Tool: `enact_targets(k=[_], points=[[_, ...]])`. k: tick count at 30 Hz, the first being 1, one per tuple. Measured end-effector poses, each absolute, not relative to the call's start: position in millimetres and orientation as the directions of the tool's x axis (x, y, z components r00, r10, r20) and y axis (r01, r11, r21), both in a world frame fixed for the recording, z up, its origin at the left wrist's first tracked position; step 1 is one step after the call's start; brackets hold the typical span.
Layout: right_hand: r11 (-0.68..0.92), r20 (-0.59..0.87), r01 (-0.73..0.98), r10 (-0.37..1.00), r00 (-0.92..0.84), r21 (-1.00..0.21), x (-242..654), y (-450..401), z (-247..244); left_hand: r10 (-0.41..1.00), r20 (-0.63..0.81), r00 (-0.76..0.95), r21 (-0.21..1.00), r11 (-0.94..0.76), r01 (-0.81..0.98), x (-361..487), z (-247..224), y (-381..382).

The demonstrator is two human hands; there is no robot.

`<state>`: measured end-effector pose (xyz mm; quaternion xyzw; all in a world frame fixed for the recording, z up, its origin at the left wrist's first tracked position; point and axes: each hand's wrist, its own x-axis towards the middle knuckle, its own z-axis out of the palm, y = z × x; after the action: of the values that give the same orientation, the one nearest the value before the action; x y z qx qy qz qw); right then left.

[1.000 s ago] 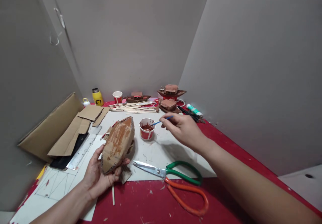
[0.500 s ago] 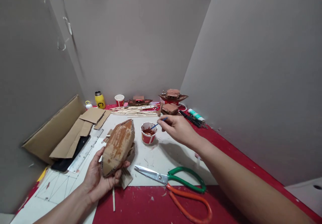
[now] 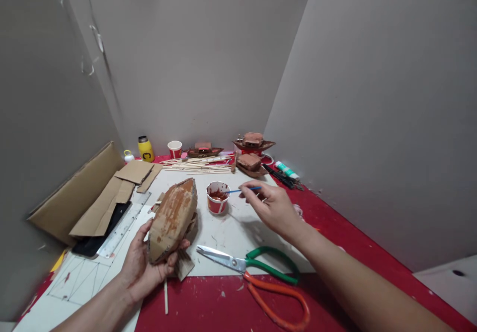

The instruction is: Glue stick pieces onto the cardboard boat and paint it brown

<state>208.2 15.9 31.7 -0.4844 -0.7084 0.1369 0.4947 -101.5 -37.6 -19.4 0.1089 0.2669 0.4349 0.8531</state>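
My left hand (image 3: 151,267) is closed around a cardboard model boat (image 3: 173,217), tilted with its bottom facing up. Streaks of brown paint cover part of that bottom, and bare cardboard shows elsewhere. Between the thumb and fingers of my right hand (image 3: 270,205) is a thin blue paintbrush (image 3: 244,189). Its tip reaches the rim of a red and white paper cup (image 3: 218,206); the bristles are hard to make out. Reddish-brown paint (image 3: 219,195) lies in the cup and smears its inner wall.
Scissors (image 3: 234,262) with green and orange handles lie in front. Cardboard pieces (image 3: 108,203) and a ruler (image 3: 124,225) are at left. Thin wooden sticks (image 3: 197,164), a yellow bottle (image 3: 145,149), another paper cup (image 3: 175,149) and finished-looking model boats (image 3: 253,143) stand along the back.
My right hand has lowered and moved nearer me, and the brush now lies flatter, its tip drawn back toward the cup's right rim. The boat stays in my left hand. The view has shifted slightly.
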Motion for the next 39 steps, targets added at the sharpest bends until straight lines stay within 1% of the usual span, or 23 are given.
enact_targets(k=[5, 9, 13, 17, 22, 26, 28, 30, 35, 39], points=[[0.456, 0.523, 0.421, 0.851, 0.052, -0.784, 211.6, 12.1, 20.6, 0.790, -0.388, 0.475, 0.417, 0.610, -0.674, -101.8, -16.7, -39.1], [0.383, 0.431, 0.263, 0.889, 0.153, -0.885, 215.6, 11.3, 15.0, 0.798, -0.418, 0.433, 0.413, 0.592, -0.692, -99.6, -12.0, -40.8], [0.307, 0.313, 0.063, 0.915, 0.254, -0.949, 221.0, 13.0, 9.8, 0.802, -0.408, 0.437, 0.434, 0.591, -0.680, -98.8, -12.8, -41.9], [0.230, 0.183, -0.158, 0.947, 0.265, -0.960, 226.5, 16.2, 5.3, 0.799, -0.380, 0.466, 0.453, 0.600, -0.659, -99.1, -15.7, -42.1], [0.139, 0.087, -0.364, 0.984, 0.154, -0.921, 218.3, 5.4, 11.0, 0.778, -0.380, 0.501, 0.431, 0.628, -0.648, -97.0, -15.1, -42.4], [0.057, 0.032, -0.457, 0.998, 0.061, -0.888, 196.3, -13.7, 18.9, 0.752, -0.334, 0.568, 0.421, 0.659, -0.624, -97.7, -17.8, -43.9], [-0.002, -0.001, -0.523, 1.000, -0.003, -0.852, 185.7, -20.8, 21.7, 0.739, -0.299, 0.604, 0.412, 0.671, -0.617, -98.4, -19.6, -45.1], [-0.017, 0.000, -0.555, 1.000, -0.031, -0.832, 178.4, -24.9, 23.7, 0.730, -0.281, 0.623, 0.402, 0.679, -0.614, -98.3, -19.8, -46.4], [0.037, 0.038, -0.510, 0.999, 0.008, -0.859, 173.8, -27.4, 24.6, 0.730, -0.320, 0.603, 0.390, 0.682, -0.619, -94.8, -13.5, -49.6], [0.039, 0.049, -0.489, 0.999, -0.008, -0.871, 173.1, -30.2, 19.8, 0.719, -0.330, 0.612, 0.378, 0.694, -0.612, -92.6, -10.2, -50.6]])
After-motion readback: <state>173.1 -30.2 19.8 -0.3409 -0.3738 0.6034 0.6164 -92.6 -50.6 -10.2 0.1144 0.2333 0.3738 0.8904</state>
